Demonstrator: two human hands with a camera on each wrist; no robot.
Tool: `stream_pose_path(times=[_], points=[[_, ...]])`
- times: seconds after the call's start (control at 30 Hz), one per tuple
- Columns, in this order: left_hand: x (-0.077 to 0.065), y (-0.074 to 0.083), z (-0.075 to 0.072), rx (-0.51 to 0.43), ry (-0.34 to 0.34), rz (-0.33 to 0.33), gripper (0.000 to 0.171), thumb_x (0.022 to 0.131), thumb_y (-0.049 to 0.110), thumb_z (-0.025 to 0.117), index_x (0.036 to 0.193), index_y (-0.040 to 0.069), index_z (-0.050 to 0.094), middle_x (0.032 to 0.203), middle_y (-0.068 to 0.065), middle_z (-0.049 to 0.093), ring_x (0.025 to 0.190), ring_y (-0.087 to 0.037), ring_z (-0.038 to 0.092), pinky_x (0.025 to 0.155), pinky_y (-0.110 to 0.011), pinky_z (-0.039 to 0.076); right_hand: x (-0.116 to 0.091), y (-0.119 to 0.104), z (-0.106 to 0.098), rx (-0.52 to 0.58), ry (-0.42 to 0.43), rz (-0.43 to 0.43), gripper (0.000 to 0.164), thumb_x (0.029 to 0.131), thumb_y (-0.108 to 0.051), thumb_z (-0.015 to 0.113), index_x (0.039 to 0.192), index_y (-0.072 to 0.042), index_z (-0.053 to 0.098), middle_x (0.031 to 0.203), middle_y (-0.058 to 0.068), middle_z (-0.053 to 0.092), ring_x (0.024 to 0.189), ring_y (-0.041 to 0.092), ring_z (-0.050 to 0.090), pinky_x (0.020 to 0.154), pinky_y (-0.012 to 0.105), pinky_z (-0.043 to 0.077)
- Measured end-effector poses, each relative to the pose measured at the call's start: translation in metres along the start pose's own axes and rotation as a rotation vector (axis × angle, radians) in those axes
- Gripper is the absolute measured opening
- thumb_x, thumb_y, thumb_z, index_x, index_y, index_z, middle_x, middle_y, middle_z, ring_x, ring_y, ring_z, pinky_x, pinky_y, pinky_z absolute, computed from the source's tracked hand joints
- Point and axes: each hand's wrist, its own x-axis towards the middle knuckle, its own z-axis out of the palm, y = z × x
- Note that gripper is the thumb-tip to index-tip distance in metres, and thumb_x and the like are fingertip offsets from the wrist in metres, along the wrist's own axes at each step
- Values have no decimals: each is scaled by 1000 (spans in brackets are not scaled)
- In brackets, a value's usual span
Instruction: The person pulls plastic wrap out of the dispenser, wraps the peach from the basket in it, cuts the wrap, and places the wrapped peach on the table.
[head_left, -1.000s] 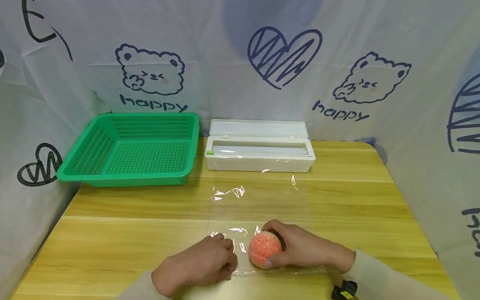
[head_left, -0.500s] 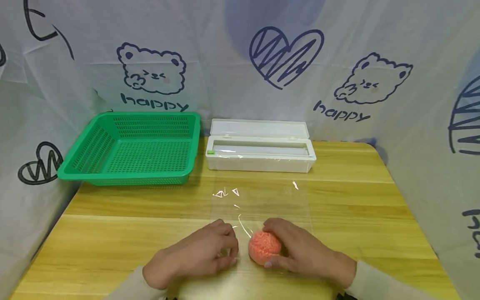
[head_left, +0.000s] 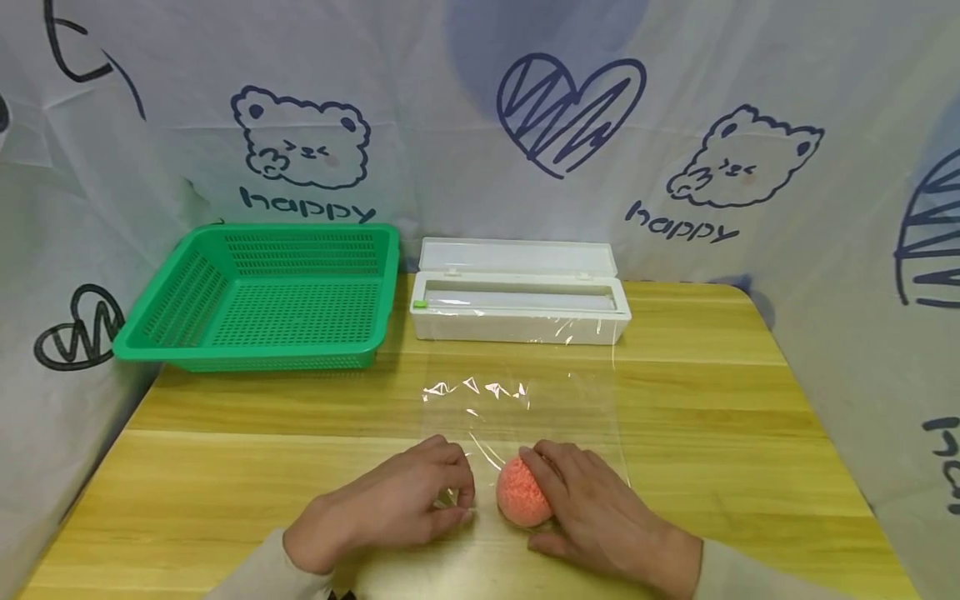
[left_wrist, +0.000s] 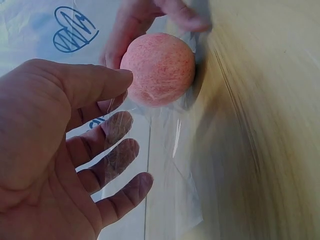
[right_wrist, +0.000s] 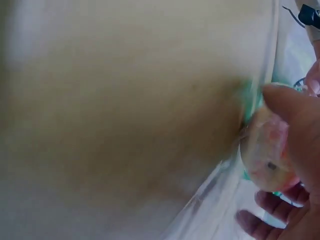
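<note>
In the head view, a pinkish-red peach (head_left: 522, 493) sits near the front of the wooden table, on a sheet of clear plastic wrap (head_left: 525, 400). My left hand (head_left: 397, 500) is just left of it, pinching the edge of the wrap between thumb and fingers. The left wrist view has the film stretched across my left fingers (left_wrist: 117, 165), with the peach (left_wrist: 157, 70) beyond. My right hand (head_left: 607, 512) rests against the peach's right side with fingers extended and thumb held away. In the right wrist view, film covers part of the peach (right_wrist: 267, 150).
Behind the wrap stands a white plastic-wrap dispenser (head_left: 517, 327) with its lid raised; the film runs out from it. A green perforated basket (head_left: 281, 358) occupies the back left. A printed white cloth (head_left: 450, 125) hangs behind the table.
My left hand has lifted the near edge of the wrap. My right hand has loosened from gripping the peach to fingers resting along its side. The peach has stayed nearly in place.
</note>
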Motion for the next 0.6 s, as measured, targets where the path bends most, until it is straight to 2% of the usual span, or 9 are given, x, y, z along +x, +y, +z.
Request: stream_pose_path(times=[0.13,0.33,0.6], points=[[-1,-1,-2,-9,-14,-21,11,89,29,67,84,29,58,89,17,52,89,-5,45,76,-24,44,6,7,-8,24,-54,-26,86,84,-61,62,148,-10,35,138,8,48,122,22,47,100,44,45],[-1,-3,-7,-25,-58,-65,10,91,31,64,86,29,56,90,17,51,89,-6,44,78,-25,44,15,21,-22,116,-229,-24,85,88,-64,53,151,-11,29,147,9,43,130,23,43,102,46,44],[-1,-8,-10,-28,-104,-91,6,92,30,61,89,28,57,89,14,55,88,-6,47,78,-26,45,35,32,-32,191,-401,8,82,90,-68,44,150,-12,33,148,9,42,134,23,39,107,44,40]])
